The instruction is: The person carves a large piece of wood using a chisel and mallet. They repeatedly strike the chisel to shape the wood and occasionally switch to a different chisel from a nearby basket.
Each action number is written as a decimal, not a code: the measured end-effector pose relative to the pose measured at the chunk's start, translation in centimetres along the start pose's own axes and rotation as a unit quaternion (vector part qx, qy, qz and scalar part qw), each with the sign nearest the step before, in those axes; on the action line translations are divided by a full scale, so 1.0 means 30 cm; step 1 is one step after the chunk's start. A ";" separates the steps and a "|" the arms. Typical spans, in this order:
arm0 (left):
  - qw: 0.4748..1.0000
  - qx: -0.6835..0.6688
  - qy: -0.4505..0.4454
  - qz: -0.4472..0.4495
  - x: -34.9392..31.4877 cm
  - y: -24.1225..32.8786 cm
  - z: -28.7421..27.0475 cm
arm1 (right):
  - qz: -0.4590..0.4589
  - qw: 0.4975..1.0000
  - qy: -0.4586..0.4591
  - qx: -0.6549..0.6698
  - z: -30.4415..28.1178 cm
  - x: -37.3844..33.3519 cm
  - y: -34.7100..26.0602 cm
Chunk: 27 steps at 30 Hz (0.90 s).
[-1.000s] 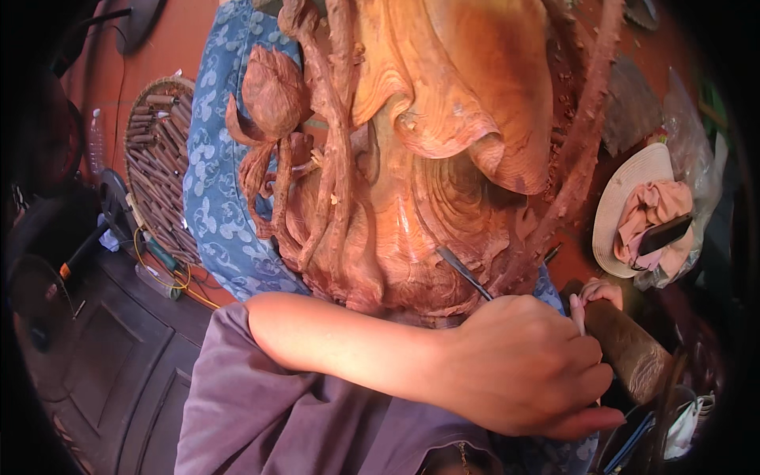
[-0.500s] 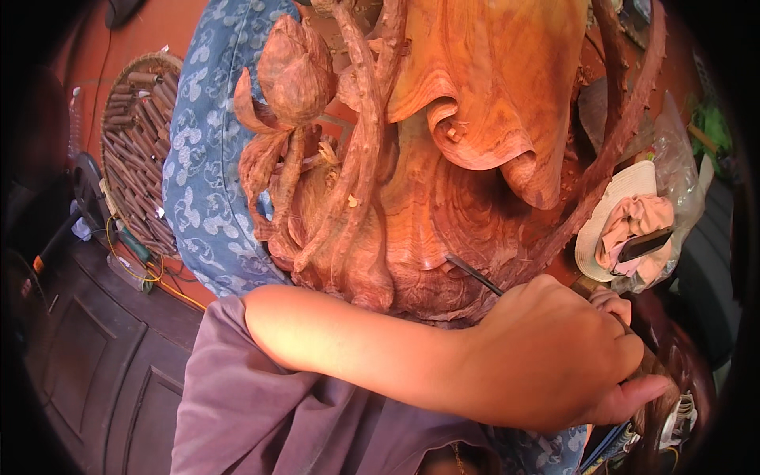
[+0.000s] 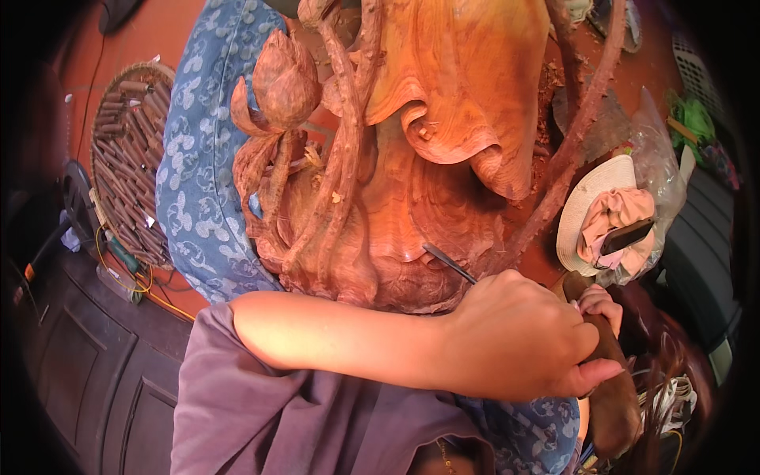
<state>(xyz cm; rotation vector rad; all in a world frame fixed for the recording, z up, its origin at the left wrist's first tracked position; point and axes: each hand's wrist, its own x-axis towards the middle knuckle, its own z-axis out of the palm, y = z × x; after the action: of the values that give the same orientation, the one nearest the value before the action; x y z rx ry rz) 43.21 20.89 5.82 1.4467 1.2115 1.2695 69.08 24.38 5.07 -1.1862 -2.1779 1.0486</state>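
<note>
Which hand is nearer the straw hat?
Right. In this view, the right hand is just below the straw hat; the left hand, holding the chisel, is farther off, to the hat's lower left.

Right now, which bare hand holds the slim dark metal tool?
The left hand, nearer the picture's middle: the slim dark metal tool juts from its fist. The right hand, farther right, grips a thick brown wooden club.
</note>
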 end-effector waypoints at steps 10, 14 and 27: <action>1.000 0.002 0.000 0.020 -0.009 -0.023 0.011 | 0.026 0.996 0.027 -0.086 0.039 -0.061 0.054; 0.999 0.039 -0.033 0.017 -0.018 -0.020 0.017 | -0.026 0.996 0.085 0.023 0.087 -0.058 0.055; 0.992 0.097 -0.065 0.050 -0.034 -0.047 0.035 | -0.085 0.991 0.104 0.023 0.127 -0.126 0.171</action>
<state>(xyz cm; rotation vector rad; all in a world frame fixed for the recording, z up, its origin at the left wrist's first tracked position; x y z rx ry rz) 44.06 20.13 4.13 1.7223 1.2135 1.1284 71.12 21.39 -1.41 -1.0197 -2.0406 0.8598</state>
